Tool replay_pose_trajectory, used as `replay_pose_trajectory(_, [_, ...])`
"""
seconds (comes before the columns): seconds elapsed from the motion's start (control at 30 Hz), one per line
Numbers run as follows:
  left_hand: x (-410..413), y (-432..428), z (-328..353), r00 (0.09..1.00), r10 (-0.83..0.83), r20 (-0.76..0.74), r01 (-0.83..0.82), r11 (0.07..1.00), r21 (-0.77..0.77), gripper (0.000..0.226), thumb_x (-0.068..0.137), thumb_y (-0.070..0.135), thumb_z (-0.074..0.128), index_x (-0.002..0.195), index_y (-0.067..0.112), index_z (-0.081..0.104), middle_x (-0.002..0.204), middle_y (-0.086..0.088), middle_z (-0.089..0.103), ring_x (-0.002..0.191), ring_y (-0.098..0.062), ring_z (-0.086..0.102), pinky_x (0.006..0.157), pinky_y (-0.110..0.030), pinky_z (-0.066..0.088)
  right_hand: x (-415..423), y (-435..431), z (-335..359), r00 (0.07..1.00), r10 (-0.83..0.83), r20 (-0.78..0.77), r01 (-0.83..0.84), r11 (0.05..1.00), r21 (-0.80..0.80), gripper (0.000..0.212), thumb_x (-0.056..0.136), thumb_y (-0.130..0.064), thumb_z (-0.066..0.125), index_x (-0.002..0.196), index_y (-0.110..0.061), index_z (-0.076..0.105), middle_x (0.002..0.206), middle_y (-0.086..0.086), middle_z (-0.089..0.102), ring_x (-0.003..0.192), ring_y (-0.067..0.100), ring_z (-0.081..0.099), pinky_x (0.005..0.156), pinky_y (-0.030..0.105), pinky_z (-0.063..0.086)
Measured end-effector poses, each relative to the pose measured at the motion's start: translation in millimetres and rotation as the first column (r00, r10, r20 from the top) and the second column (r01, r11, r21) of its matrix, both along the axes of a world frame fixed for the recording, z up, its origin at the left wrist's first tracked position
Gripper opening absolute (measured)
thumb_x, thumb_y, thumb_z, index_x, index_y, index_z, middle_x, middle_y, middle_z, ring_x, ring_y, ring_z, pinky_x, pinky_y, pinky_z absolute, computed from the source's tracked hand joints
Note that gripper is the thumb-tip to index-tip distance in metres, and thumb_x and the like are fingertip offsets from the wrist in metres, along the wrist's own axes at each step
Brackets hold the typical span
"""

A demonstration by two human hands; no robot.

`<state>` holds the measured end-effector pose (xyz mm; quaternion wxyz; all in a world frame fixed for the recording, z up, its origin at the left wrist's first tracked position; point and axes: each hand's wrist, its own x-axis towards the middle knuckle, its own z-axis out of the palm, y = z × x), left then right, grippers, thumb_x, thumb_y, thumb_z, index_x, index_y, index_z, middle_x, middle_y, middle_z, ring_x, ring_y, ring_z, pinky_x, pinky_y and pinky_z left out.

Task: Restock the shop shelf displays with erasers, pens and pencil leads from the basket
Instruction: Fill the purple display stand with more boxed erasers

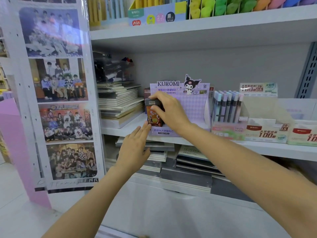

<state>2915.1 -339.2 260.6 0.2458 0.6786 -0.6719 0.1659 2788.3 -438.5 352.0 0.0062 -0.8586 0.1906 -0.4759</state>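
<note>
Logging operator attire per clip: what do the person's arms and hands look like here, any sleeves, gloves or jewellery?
The left hand and right hand are bare, with no gloves or rings visible. The left forearm and right forearm are uncovered up to the frame edge, so no sleeves show. There is no watch or wristband.

I read KUROMI on the purple display box (193,107), ULTRAMAN on the small dark box (153,115), 100 and 2B 0.5 on the white lead carton (267,133), and NOTE BOOK on a notebook (190,150).
</note>
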Motion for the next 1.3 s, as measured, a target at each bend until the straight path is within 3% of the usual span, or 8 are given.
replay_pose_trajectory(0.17, [0.1, -1.4, -1.2, 1.0, 0.009, 0.0, -0.009, 1.0, 0.009, 0.079, 0.094, 0.022, 0.057, 0.156, 0.021, 0.008, 0.164, 0.004, 0.01, 0.149, -0.02, 0.019, 0.117, -0.033, 0.021, -0.4, -12.0, -9.3, 0.983, -0.171, -0.065, 0.165, 0.982, -0.088, 0.032, 0.092, -0.017, 0.061, 0.124, -0.014, 0.058, 0.127, 0.001, 0.059, 0.124, 0.02, 0.049, 0.105, 0.033, 0.028])
replay_pose_trajectory(0.4, [-6.8, 2.7, -0.4, 0.999, -0.008, -0.034, 0.009, 1.0, 0.021, 0.08, 0.094, 0.022, 0.059, 0.156, 0.017, 0.009, 0.164, 0.0, 0.006, 0.149, -0.02, 0.018, 0.117, -0.033, 0.023, -18.6, -6.5, -20.8, 0.967, -0.128, -0.221, 0.125, 0.992, -0.026, 0.064, 0.096, -0.023, 0.057, 0.151, -0.015, 0.026, 0.159, 0.003, 0.024, 0.147, 0.017, 0.018, 0.118, 0.031, 0.011])
replay_pose_trajectory(0.67, [-61.7, 12.7, -76.9, 0.982, -0.044, -0.182, 0.008, 0.981, -0.196, 0.057, 0.08, 0.002, 0.067, 0.134, 0.0, 0.05, 0.14, -0.018, 0.047, 0.124, -0.034, 0.048, 0.099, -0.044, 0.044, -85.5, 36.3, -137.2, 0.998, 0.041, -0.046, -0.037, 0.996, 0.076, 0.037, 0.093, -0.008, 0.056, 0.13, -0.01, 0.056, 0.133, 0.004, 0.054, 0.127, 0.019, 0.046, 0.108, 0.033, 0.035])
replay_pose_trajectory(0.83, [-92.5, 16.6, -197.7, 0.961, -0.061, -0.271, 0.089, 0.992, 0.091, 0.039, 0.085, 0.008, 0.063, 0.123, 0.005, 0.058, 0.124, -0.012, 0.056, 0.108, -0.032, 0.054, 0.086, -0.042, 0.045, -120.1, 48.1, -266.5, 0.972, 0.093, -0.215, 0.003, 0.913, 0.409, 0.028, 0.096, -0.008, 0.05, 0.121, -0.013, 0.06, 0.118, 0.001, 0.06, 0.111, 0.017, 0.054, 0.096, 0.033, 0.041])
replay_pose_trajectory(0.97, [-100.8, 39.6, -307.3, 0.939, 0.016, -0.344, 0.112, 0.93, 0.349, 0.036, 0.09, 0.013, 0.062, 0.126, 0.009, 0.06, 0.13, -0.008, 0.056, 0.116, -0.029, 0.054, 0.096, -0.037, 0.041, -151.9, 53.0, -369.0, 0.892, 0.149, -0.426, 0.17, 0.763, 0.623, 0.03, 0.096, -0.011, 0.05, 0.124, -0.016, 0.06, 0.117, 0.001, 0.059, 0.105, 0.018, 0.057, 0.09, 0.03, 0.043])
replay_pose_trajectory(1.13, [-100.8, 81.3, -403.8, 0.923, 0.19, -0.335, 0.08, 0.756, 0.649, 0.062, 0.1, 0.03, 0.048, 0.154, 0.015, 0.021, 0.159, -0.004, 0.027, 0.138, -0.022, 0.038, 0.11, -0.029, 0.033, -184.7, 72.4, -469.9, 0.764, 0.207, -0.611, 0.431, 0.541, 0.722, 0.04, 0.097, -0.028, 0.054, 0.136, -0.021, 0.046, 0.137, 0.0, 0.049, 0.125, 0.017, 0.048, 0.099, 0.029, 0.04])
replay_pose_trajectory(1.2, [-102.1, 91.6, -427.7, 0.904, 0.199, -0.378, 0.127, 0.719, 0.683, 0.067, 0.1, 0.028, 0.048, 0.155, 0.012, 0.012, 0.163, -0.004, 0.008, 0.144, -0.021, 0.03, 0.113, -0.03, 0.031, -186.4, 74.7, -502.2, 0.706, 0.264, -0.657, 0.497, 0.477, 0.725, 0.057, 0.095, -0.036, 0.057, 0.145, -0.02, 0.035, 0.148, 0.001, 0.039, 0.134, 0.019, 0.039, 0.108, 0.031, 0.035])
replay_pose_trajectory(1.3, [-107.6, 101.0, -434.1, 0.888, 0.14, -0.438, 0.154, 0.807, 0.571, 0.062, 0.098, 0.018, 0.053, 0.152, 0.004, 0.024, 0.163, -0.007, 0.009, 0.144, -0.024, 0.03, 0.114, -0.038, 0.034, -184.2, 79.4, -525.5, 0.637, 0.239, -0.733, 0.576, 0.485, 0.658, 0.086, 0.088, -0.049, 0.063, 0.154, -0.019, 0.015, 0.158, 0.002, 0.019, 0.144, 0.023, 0.02, 0.115, 0.037, 0.025])
